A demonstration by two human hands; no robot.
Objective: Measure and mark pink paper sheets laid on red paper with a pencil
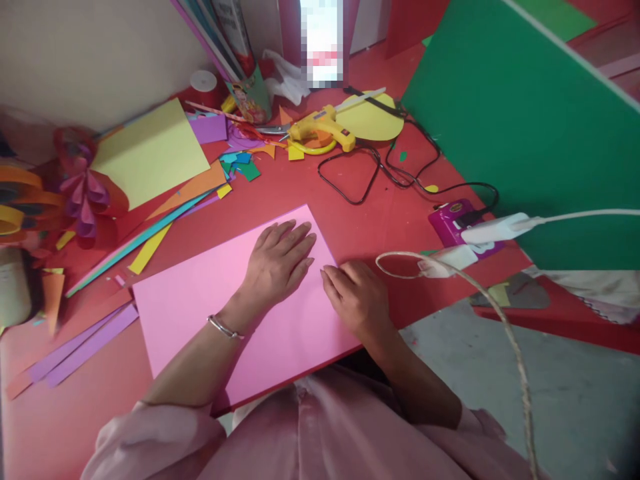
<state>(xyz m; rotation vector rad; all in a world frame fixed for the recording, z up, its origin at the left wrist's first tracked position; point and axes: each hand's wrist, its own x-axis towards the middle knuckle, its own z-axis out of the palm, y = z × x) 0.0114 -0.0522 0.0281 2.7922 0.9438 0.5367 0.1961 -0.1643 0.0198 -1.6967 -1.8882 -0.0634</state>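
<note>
A large pink paper sheet lies at a slant on the red table, close to the person's body. My left hand rests flat on its upper right part, fingers stretched out and close together, with a silver bangle on the wrist. At the sheet's right edge, my right hand has its fingers curled, their tips on the paper near that edge. What lies under the right palm is hidden.
Behind the sheet lie a yellow glue gun, its black cord and paper scraps. Paper strips and a pale yellow sheet are on the left. A purple power strip and a green board stand right.
</note>
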